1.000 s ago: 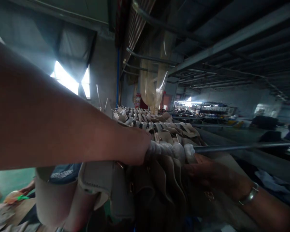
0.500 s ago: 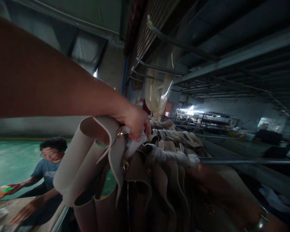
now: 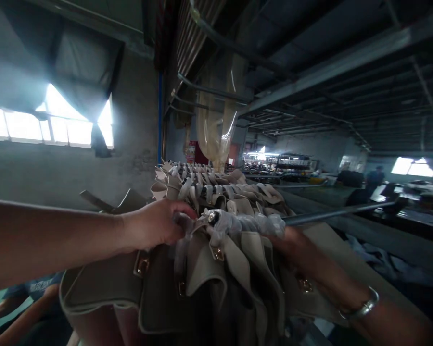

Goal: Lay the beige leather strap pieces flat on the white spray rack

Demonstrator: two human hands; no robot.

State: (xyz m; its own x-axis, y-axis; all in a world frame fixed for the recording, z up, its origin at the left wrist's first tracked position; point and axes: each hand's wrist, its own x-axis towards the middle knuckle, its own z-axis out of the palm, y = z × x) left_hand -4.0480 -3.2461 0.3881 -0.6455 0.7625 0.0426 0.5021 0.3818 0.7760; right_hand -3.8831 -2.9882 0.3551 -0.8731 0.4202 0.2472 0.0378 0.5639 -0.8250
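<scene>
Beige handbags with gold-coloured metal fittings hang in a row from a metal rod. Their handles are wrapped in clear plastic. My left hand is closed around a plastic-wrapped handle at the near left end of the row. Below it hangs a handbag with a wide flap and a gold clasp. On the right, my right hand reaches in beside the wrapped handles, under the rod; its fingers are hidden behind them. A silver bracelet circles that wrist.
Further rows of handbags hang behind on more rods. At the lower left sits another person, partly cut off by the frame. Clear plastic sheeting hangs from a rack above. Bright windows are at left.
My left hand has come down and left with the wrapped handle, and the bag below it now hangs lower. My right hand stays by the rod. The view has shifted, bringing windows into sight.
</scene>
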